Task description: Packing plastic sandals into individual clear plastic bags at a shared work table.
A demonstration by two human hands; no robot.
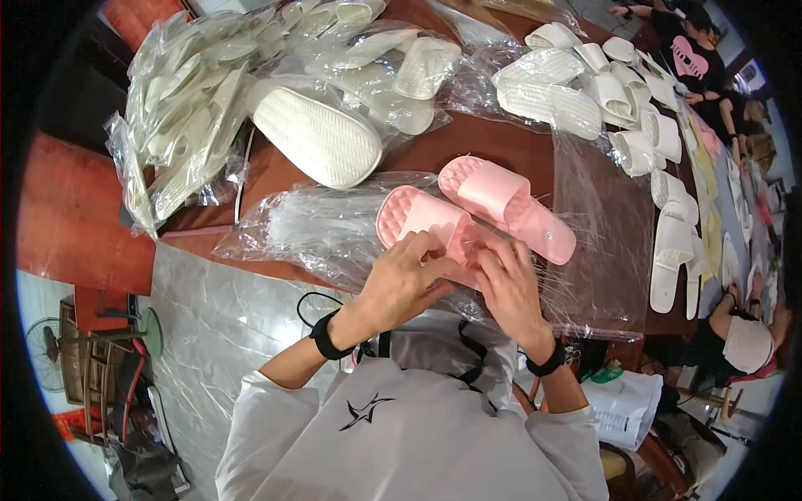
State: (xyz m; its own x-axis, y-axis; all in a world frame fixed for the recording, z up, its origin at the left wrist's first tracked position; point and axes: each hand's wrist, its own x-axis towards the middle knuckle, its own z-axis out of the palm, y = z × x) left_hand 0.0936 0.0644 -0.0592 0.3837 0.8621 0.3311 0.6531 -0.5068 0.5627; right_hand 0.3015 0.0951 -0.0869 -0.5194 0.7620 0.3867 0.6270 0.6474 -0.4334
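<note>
Two pink slippers lie side by side on the brown table (476,146). My left hand (403,280) grips the near end of the left pink slipper (418,219). My right hand (510,288) pinches at the same slipper's near edge, fingers bent, just below the right pink slipper (505,204). Both hands work close together over clear plastic bags (322,225) spread under the slippers. What the fingertips pinch is hidden between the hands.
Piles of white slippers in clear bags (217,108) fill the far left of the table. Loose white slippers (618,100) lie at the far right and down the right edge. Other people (693,58) sit along the right side. A marble floor (217,334) lies to my left.
</note>
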